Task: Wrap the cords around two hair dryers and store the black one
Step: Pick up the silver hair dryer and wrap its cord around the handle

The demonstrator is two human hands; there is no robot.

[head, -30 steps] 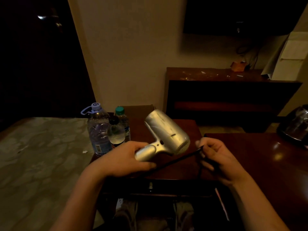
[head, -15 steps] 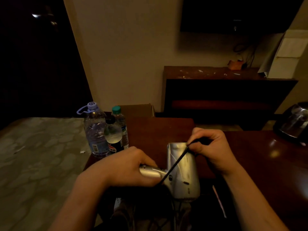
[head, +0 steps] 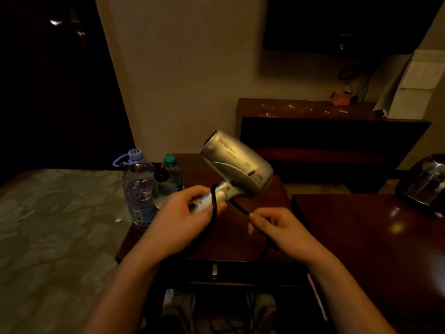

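cord looped round the handle of the silver hair dryer, which my left hand gripped above the small table, near its front edge. my right hand pinched the cord close by.

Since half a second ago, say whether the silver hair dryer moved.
Yes, upward. The silver hair dryer sat lower than the water bottles; now its nozzle tops them.
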